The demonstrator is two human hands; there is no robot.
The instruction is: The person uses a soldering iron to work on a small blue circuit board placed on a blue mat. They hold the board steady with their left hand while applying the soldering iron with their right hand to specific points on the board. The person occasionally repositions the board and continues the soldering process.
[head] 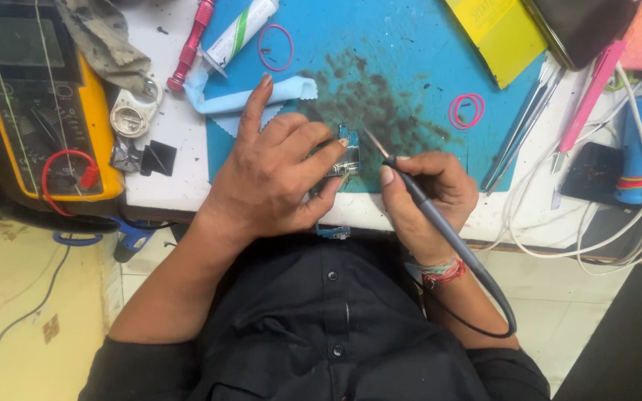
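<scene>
The left hand (276,178) pins a small circuit board (348,162) to the blue mat (410,67) on the worktop, fingers curled round its edges (board mostly hidden). The right hand (429,197) has its fingers closed on a grey soldering iron (440,223), tip just beside the board

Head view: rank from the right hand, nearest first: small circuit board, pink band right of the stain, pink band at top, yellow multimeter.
From the right hand:
1. Small circuit board, just left, at the probe tip.
2. Pink band right of the stain, above.
3. Pink band at top, upper left.
4. Yellow multimeter, far left.
</scene>
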